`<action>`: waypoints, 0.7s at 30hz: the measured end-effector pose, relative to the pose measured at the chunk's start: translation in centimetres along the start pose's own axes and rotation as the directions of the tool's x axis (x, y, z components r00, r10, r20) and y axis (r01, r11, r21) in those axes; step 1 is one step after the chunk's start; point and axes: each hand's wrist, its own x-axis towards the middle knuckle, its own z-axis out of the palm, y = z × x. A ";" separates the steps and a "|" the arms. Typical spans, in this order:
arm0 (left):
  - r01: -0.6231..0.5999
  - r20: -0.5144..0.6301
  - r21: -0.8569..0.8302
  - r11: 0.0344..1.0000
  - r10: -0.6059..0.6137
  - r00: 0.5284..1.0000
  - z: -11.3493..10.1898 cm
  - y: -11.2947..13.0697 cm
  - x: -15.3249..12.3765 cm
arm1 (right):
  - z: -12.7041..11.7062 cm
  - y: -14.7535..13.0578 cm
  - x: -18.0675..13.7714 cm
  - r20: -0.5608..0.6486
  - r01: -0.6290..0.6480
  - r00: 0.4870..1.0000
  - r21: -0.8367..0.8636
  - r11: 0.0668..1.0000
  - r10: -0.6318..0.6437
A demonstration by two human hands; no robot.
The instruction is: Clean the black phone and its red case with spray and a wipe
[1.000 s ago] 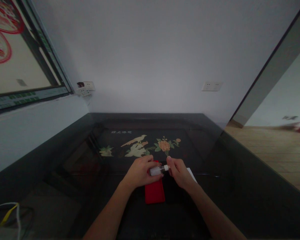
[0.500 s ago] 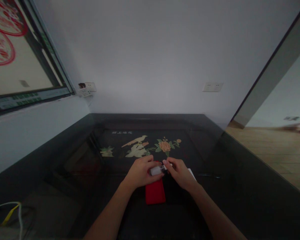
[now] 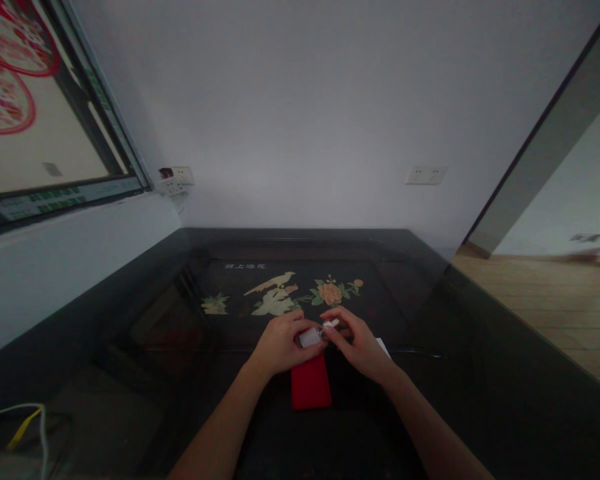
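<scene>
Left hand [image 3: 279,343] half-curls round a bottle [image 3: 309,338]; right hand [image 3: 356,341] pinches its cap [image 3: 333,323] at two o'clock; red oblong [image 3: 311,388] at six

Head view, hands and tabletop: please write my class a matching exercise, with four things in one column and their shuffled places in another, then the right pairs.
Things
1. Small bottle
2. Red flat object
3. Small white piece
4. Yellow strip

Places
A. Held by the right hand
B. By the lower left corner of the view
C. Held in the left hand
D. On the dark tabletop, between the two forearms in the view

Right pairs: 1-C, 2-D, 3-A, 4-B
</scene>
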 end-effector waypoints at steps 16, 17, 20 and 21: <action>-0.029 0.003 0.000 1.000 0.029 1.000 0.0 0.5 0.0 | 0.0 0.7 -0.1 -0.102 -0.066 0.993 -0.058 0.996 0.060; -0.014 -0.009 0.001 1.000 0.014 1.000 0.0 0.4 0.0 | 0.0 0.6 0.0 -0.103 -0.073 0.992 0.013 0.997 0.074; 0.018 -0.041 0.001 1.000 -0.018 0.999 0.1 0.2 0.1 | 0.1 0.4 0.3 -0.051 -0.090 0.993 0.205 0.975 0.103; 0.027 -0.048 0.002 1.000 -0.027 0.999 0.1 0.1 0.1 | 0.1 0.5 0.3 -0.032 -0.087 0.995 0.225 0.971 0.097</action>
